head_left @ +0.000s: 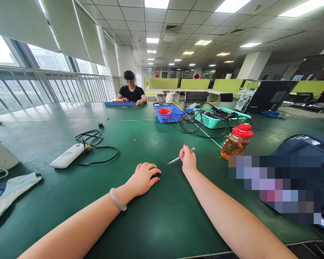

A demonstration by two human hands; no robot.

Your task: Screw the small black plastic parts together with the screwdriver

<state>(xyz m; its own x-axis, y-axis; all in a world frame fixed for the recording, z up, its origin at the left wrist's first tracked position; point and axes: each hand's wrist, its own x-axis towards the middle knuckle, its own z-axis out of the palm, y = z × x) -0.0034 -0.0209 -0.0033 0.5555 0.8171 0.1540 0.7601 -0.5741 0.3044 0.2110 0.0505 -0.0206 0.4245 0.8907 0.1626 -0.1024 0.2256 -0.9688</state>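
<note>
My left hand [143,178], with a pale bangle at its wrist, rests on the green tabletop. Its fingers curl over a small black object [155,175], mostly hidden under them, whose kind I cannot make out. To the right, my right hand [189,161] is closed around a slim screwdriver [175,159] with a see-through handle. The metal shaft points left toward my left hand, and its tip is apart from the black object.
A white power strip [70,155] with a black cord lies left. Rightward stand a red-lidded bottle [236,142], a blue basket [169,117] and a teal basket [213,122] of cables. A dark bag [305,158] is near right. Another person [131,91] sits across the table [129,135].
</note>
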